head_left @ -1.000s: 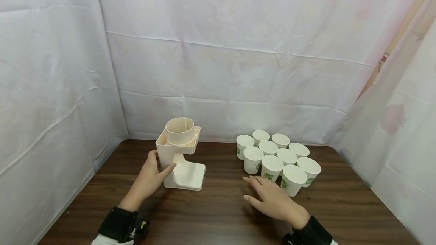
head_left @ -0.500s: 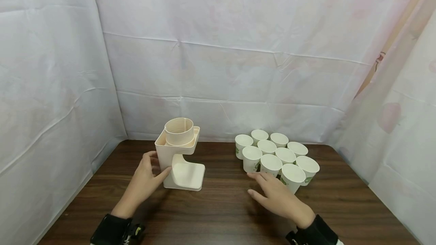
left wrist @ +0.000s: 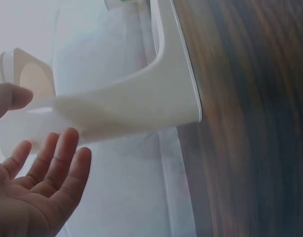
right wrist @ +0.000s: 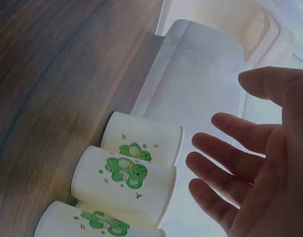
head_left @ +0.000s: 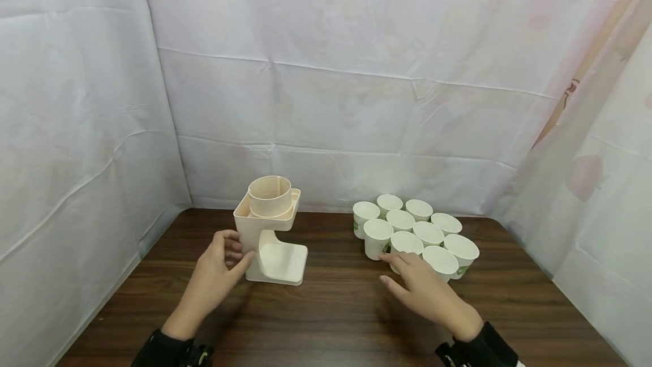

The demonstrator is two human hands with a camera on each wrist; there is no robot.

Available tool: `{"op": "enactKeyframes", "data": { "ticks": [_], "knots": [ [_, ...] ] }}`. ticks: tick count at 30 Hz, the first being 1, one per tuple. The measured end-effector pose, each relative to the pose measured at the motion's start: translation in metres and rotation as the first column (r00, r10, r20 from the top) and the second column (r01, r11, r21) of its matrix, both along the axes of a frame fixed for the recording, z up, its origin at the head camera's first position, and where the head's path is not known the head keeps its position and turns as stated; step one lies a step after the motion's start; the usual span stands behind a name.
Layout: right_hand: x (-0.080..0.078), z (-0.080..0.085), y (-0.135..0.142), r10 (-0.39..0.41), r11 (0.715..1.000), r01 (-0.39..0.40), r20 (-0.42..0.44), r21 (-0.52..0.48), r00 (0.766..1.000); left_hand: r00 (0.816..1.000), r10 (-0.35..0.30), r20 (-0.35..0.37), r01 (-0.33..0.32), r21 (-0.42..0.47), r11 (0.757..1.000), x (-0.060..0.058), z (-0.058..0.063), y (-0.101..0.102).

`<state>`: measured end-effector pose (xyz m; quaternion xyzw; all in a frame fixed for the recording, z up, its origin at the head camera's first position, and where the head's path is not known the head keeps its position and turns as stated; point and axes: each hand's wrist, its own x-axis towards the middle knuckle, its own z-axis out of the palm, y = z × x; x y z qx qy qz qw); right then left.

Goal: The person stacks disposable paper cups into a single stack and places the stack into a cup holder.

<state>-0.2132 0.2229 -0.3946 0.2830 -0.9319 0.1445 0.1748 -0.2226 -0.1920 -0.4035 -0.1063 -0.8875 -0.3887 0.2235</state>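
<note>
A cream plastic stand (head_left: 249, 242) stands upright on the left of the table, with a flat base, a square tray on top and a round open tube (head_left: 269, 204) in that tray. My left hand (head_left: 211, 276) is at its left side, fingers loosely bent and spread, thumb tip by the column; the left wrist view shows the palm (left wrist: 28, 207) with nothing in it. On the right, my right hand (head_left: 428, 290) hovers at the front of several white paper cups (head_left: 378, 237), hiding part of the nearest ones. Its fingers are spread beside cups printed with green figures (right wrist: 124, 185), holding nothing.
The upright cups stand close together in a cluster, mouths up, towards the back right. Dark wood tabletop (head_left: 326, 321) runs between the two hands. White cloth (head_left: 331, 101) hangs behind the table and along both sides.
My left hand has drawn slightly away from the stand, its thumb backing off the column. The right hand has shifted right, covering more of the front cups. Stand and cups keep their places.
</note>
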Motion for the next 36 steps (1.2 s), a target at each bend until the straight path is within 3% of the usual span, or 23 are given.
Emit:
{"op": "enactKeyframes", "data": {
  "ticks": [4,8,20,28,36],
  "knots": [
    [0.000,0.002,0.004,-0.015,1.000,0.015,-0.054,-0.003,0.998,0.998,-0.045,-0.042,0.045,-0.007,0.999,0.003,-0.002,0.007],
    [0.000,0.004,0.011,-0.024,1.000,0.023,-0.082,-0.010,0.996,0.996,-0.088,-0.010,0.088,-0.003,0.996,0.004,-0.003,0.012],
    [0.000,0.008,0.040,-0.091,0.996,0.091,-0.197,-0.009,0.976,0.993,-0.120,0.009,0.120,0.013,0.993,0.004,-0.016,0.022],
    [-0.004,0.008,0.056,-0.125,0.992,0.120,-0.216,-0.038,0.968,0.992,-0.122,0.038,0.122,0.001,0.993,0.003,-0.018,0.025],
    [-0.007,0.010,0.069,-0.226,0.973,0.230,-0.164,0.005,0.960,0.991,-0.127,0.038,0.127,0.003,0.992,0.002,-0.020,0.027]
  ]
}}
